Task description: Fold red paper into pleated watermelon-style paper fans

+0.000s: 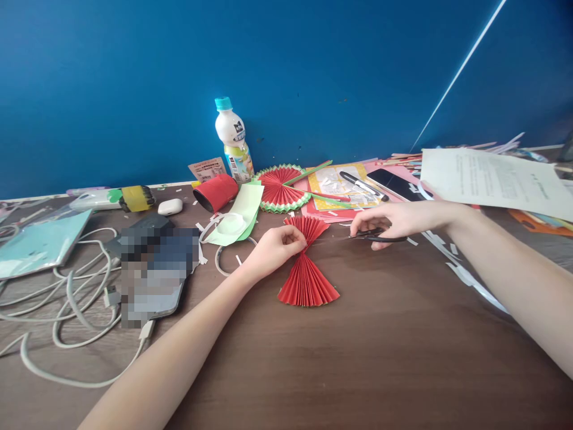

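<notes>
Red accordion-pleated paper lies in front of me, gathered at its middle and flaring at both ends like a bow. My left hand is closed at that narrow waist, fingertips pinched together. Just right of it, my right hand is closed around black-handled scissors, held above the table. Something thin and faint runs between the scissors and the paper's waist; I cannot tell whether it is blade or thread. Behind the bow sits a round pleated rosette, red with a green and white rim.
A drink bottle stands by the blue wall, near a red cup-shaped roll and green paper. Cables and a phone lie left. Right are a marker, another phone and a printed sheet.
</notes>
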A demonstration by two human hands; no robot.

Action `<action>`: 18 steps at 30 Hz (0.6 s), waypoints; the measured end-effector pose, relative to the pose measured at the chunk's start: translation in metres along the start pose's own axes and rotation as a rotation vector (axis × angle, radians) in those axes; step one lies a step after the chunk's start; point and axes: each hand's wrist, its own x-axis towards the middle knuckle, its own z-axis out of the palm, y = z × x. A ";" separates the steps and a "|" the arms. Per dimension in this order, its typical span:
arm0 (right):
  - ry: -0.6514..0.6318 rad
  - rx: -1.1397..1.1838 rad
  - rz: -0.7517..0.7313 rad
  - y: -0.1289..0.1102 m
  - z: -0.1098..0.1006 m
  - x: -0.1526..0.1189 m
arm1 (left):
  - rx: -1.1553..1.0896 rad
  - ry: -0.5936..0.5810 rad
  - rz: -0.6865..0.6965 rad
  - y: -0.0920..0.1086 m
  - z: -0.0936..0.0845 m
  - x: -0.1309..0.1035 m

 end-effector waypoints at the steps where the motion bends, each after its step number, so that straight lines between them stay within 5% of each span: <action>1: -0.110 0.029 0.007 -0.002 0.001 0.001 | -0.004 -0.004 0.001 0.000 0.000 0.000; 3: -0.222 0.066 0.036 -0.006 0.002 0.002 | -0.013 -0.010 0.003 -0.001 0.000 0.000; 18: -0.171 0.072 0.051 -0.016 0.019 0.009 | 0.025 -0.003 0.012 0.001 -0.001 0.001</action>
